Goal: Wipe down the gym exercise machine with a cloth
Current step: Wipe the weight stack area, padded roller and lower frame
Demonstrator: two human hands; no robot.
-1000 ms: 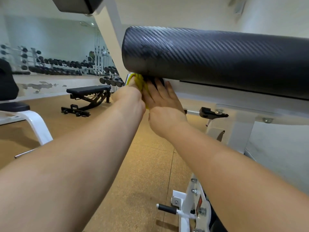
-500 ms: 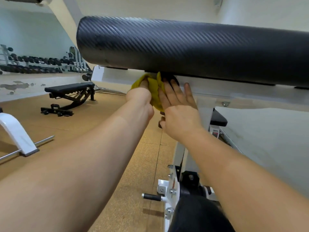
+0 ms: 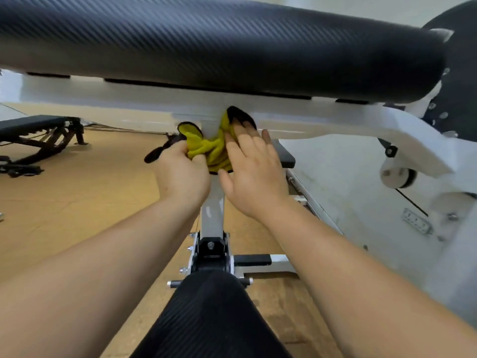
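A yellow cloth (image 3: 206, 148) with a black edge is wrapped around the white upright post (image 3: 213, 213) of the exercise machine, just under its white crossbar (image 3: 322, 117). My left hand (image 3: 182, 174) grips the cloth's left side in closed fingers. Flat on the cloth's right side lies my right hand (image 3: 254, 174), fingers straight and pressed against the post and crossbar. Above, the long black padded roller (image 3: 232, 47) spans the whole view. A black seat pad (image 3: 211, 319) sits below, between my forearms.
A black flat bench (image 3: 33, 135) stands on the tan floor (image 3: 77, 197) at the left. White frame parts with a round wheel (image 3: 397, 174) and bolts crowd the right, next to a pale wall. A black adjustment handle (image 3: 158, 151) sticks out left of the post.
My view and both hands have shifted right along the roller's underside. The cloth has come down from the pad's lower edge onto the white post, now wrapped around it.
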